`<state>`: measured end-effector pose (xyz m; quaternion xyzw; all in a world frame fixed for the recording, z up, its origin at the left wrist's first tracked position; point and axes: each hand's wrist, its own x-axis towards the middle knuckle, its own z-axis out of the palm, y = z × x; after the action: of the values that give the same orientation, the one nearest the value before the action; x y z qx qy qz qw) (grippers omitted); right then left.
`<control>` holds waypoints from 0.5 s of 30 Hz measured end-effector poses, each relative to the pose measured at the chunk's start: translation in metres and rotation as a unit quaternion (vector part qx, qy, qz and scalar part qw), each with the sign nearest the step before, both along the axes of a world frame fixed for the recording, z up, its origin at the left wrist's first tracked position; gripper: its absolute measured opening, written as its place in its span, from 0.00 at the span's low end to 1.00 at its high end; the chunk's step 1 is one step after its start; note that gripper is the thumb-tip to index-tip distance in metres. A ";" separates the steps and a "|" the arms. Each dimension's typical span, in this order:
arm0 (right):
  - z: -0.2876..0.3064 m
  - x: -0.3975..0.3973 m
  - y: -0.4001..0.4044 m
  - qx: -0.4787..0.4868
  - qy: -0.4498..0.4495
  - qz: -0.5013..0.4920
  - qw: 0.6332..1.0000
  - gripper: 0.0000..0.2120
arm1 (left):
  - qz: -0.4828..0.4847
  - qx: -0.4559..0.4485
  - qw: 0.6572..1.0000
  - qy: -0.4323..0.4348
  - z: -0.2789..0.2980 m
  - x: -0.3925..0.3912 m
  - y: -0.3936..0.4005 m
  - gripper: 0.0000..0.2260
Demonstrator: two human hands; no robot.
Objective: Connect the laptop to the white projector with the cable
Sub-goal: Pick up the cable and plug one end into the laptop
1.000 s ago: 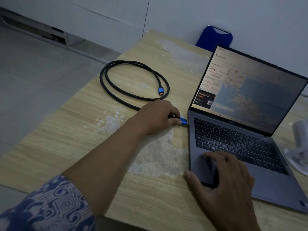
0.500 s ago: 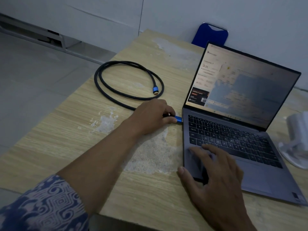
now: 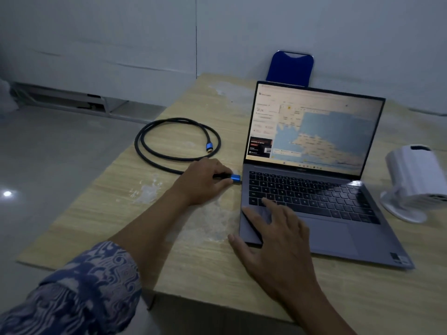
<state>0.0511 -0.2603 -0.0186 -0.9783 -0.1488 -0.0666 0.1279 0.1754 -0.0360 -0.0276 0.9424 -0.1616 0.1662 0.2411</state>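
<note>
Beside the laptop (image 3: 314, 213), left hand (image 3: 203, 180) still around plug (image 3: 235, 177), projector (image 3: 416, 180) now fully visible.

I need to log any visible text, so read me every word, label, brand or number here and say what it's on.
"26": on the laptop screen, upper left; a likely reading only.
Other screen text, the keyboard legends, the logo under the screen, the palm-rest sticker: too blurred to read.
White projector, cable: no readable text.

Black braided round cable (image 3: 154, 155), metallic blue plug shells at both ends. Slim grey metal laptop (image 3: 338, 235), black keys, screen showing pale blue-and-tan map. White cylindrical plastic projector (image 3: 416, 175) at 3 o'clock. Pale wood-grain table (image 3: 101, 213), whitish worn patches. Blue-and-white swirl-patterned fabric sleeve (image 3: 79, 293). Royal-blue plastic chair back (image 3: 289, 68) at 12 o'clock.
</note>
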 end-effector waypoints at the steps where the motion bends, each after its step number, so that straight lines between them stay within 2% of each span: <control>1: 0.000 0.000 -0.001 0.006 -0.002 0.001 1.000 0.34 | 0.000 0.007 1.000 0.004 0.001 0.000 -0.001 0.15; 6: -0.001 -0.001 -0.003 0.013 -0.003 0.009 1.000 0.32 | 0.000 0.040 0.999 0.010 0.005 0.000 -0.006 0.15; 15: -0.002 0.000 -0.003 0.027 -0.004 0.010 1.000 0.32 | 0.030 0.006 1.000 0.002 -0.002 -0.004 -0.012 0.15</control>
<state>0.0507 -0.2633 -0.0211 -0.9727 -0.1573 -0.0728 0.1545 0.1714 -0.0483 -0.0295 0.9487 -0.1335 0.1702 0.2305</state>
